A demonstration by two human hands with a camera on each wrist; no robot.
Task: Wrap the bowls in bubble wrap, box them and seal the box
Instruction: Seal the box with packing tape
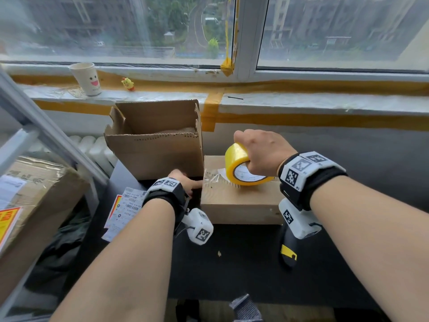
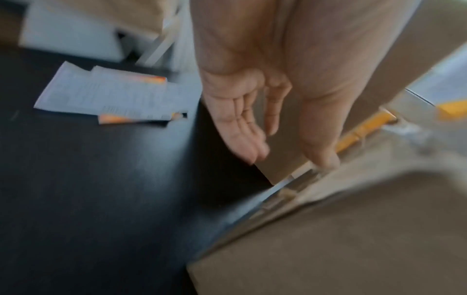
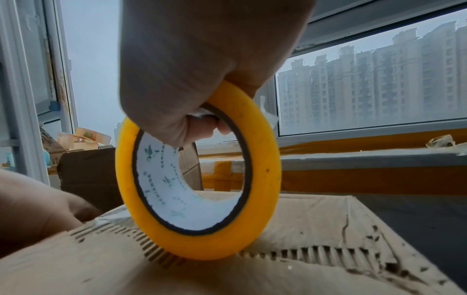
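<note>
Grey daylight is coming through the wide window (image 1: 116, 26) over a dark table (image 1: 243, 263). Far left, a taped parcel (image 1: 34, 189) is sitting beside loose shipping labels (image 1: 125, 212). Behind them an open cardboard box (image 1: 155, 145) is standing with its flaps up. The left hand (image 1: 185, 182) is reaching in at the left end of the closed box (image 1: 239, 203), fingers (image 2: 242, 127) straight and relaxed, thumb touching the top edge where clear tape is lying wrinkled. That closed box is sitting at the table's middle, brown, its torn flaps showing corrugation along the seam. The right hand (image 1: 262, 152) is gripping a yellow tape roll (image 1: 241, 166), fingers (image 3: 202, 123) curled through its white core, standing it on edge on the seam. A utility knife (image 1: 287, 252) is lying just beside the box.
</note>
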